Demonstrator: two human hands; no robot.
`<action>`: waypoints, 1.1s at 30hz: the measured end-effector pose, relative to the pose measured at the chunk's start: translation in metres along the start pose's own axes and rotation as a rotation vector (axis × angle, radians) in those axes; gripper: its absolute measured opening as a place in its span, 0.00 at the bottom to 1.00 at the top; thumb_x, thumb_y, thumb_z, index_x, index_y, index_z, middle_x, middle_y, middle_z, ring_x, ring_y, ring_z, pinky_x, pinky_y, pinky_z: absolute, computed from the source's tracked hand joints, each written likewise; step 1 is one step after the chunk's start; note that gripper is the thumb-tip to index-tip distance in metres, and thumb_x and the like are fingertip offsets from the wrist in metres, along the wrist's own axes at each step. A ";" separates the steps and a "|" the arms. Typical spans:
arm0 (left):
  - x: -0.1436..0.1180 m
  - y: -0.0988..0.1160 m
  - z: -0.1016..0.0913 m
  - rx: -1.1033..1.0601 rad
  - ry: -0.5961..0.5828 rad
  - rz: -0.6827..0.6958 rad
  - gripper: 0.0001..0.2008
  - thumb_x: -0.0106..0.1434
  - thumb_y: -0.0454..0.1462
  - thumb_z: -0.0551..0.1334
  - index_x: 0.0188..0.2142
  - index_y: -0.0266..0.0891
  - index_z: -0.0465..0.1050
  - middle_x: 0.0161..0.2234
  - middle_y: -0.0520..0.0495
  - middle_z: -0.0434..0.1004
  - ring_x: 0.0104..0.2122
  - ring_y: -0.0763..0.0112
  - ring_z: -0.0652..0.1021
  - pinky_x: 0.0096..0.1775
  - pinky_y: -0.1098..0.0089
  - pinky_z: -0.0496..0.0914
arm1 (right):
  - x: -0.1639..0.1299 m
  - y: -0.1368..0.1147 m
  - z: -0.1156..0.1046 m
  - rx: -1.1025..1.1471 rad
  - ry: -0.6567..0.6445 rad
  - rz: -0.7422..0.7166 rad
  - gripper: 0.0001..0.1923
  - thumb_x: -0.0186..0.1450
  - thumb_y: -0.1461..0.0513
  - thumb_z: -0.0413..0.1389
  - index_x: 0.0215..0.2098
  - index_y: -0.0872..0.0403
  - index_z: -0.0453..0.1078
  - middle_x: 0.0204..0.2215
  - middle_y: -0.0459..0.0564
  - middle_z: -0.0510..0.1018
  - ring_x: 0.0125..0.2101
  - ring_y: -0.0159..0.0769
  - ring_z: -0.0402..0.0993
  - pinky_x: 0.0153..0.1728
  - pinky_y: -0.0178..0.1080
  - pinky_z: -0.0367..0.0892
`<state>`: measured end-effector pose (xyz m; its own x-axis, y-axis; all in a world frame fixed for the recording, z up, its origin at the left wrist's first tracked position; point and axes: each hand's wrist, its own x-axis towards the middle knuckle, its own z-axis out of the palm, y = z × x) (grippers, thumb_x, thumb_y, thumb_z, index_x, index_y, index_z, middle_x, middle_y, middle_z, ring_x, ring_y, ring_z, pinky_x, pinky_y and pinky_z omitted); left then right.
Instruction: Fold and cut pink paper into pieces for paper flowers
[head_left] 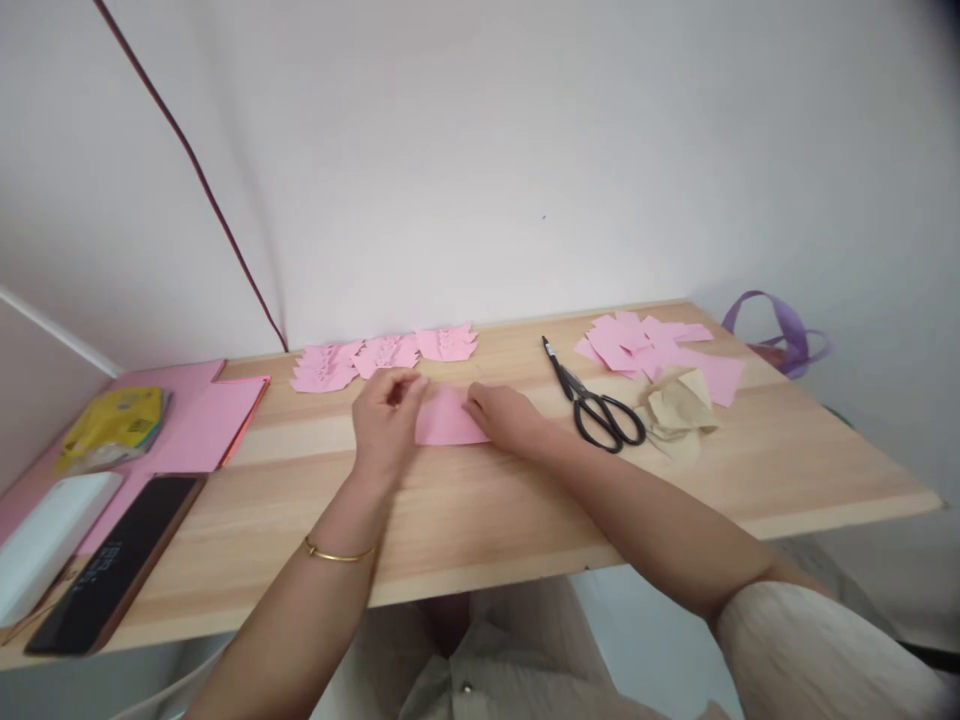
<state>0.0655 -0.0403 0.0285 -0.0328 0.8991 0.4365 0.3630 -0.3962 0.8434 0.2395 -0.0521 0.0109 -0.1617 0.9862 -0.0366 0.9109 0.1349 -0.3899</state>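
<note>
Between my hands a small piece of pink paper (448,420) lies on or just over the wooden table. My left hand (384,415) pinches its left edge, thumb and fingers pressed together. My right hand (506,412) has its fingers closed on the paper's right side. Behind them, along the wall, stand several pink paper pieces with cut, jagged edges (386,354). To the right of my right hand lie black-handled scissors (600,412) and a black pen (556,365).
A heap of pink paper scraps (637,342) and a crumpled beige paper (681,408) lie to the right. At left are large pink sheets (199,415), a yellow packet (112,428), a white box (56,535) and a dark phone-like device (116,565). A purple strap (787,330) hangs beyond the table's right edge.
</note>
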 end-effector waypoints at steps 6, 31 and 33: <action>-0.018 -0.016 0.022 0.270 -0.641 0.262 0.09 0.59 0.32 0.56 0.33 0.42 0.76 0.34 0.45 0.75 0.37 0.66 0.73 0.40 0.67 0.64 | 0.003 0.001 0.010 -0.186 -0.052 -0.008 0.12 0.68 0.59 0.43 0.40 0.55 0.65 0.34 0.56 0.77 0.36 0.43 0.74 0.32 0.37 0.63; -0.016 -0.033 0.004 0.485 -0.650 0.255 0.08 0.55 0.30 0.56 0.29 0.40 0.74 0.34 0.46 0.74 0.37 0.66 0.72 0.42 0.65 0.65 | -0.006 -0.002 0.016 -0.269 -0.019 0.091 0.14 0.69 0.58 0.39 0.48 0.55 0.58 0.43 0.60 0.73 0.41 0.42 0.73 0.37 0.41 0.66; -0.016 -0.033 -0.004 0.533 -0.607 0.171 0.06 0.55 0.32 0.57 0.28 0.40 0.73 0.34 0.47 0.74 0.37 0.65 0.72 0.41 0.65 0.65 | -0.007 -0.003 0.016 -0.271 -0.027 0.090 0.15 0.69 0.58 0.38 0.49 0.55 0.58 0.44 0.61 0.73 0.42 0.42 0.73 0.38 0.41 0.66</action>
<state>0.0507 -0.0425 -0.0056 0.5166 0.8389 0.1715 0.7154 -0.5329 0.4519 0.2318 -0.0607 -0.0023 -0.0823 0.9929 -0.0857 0.9897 0.0713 -0.1244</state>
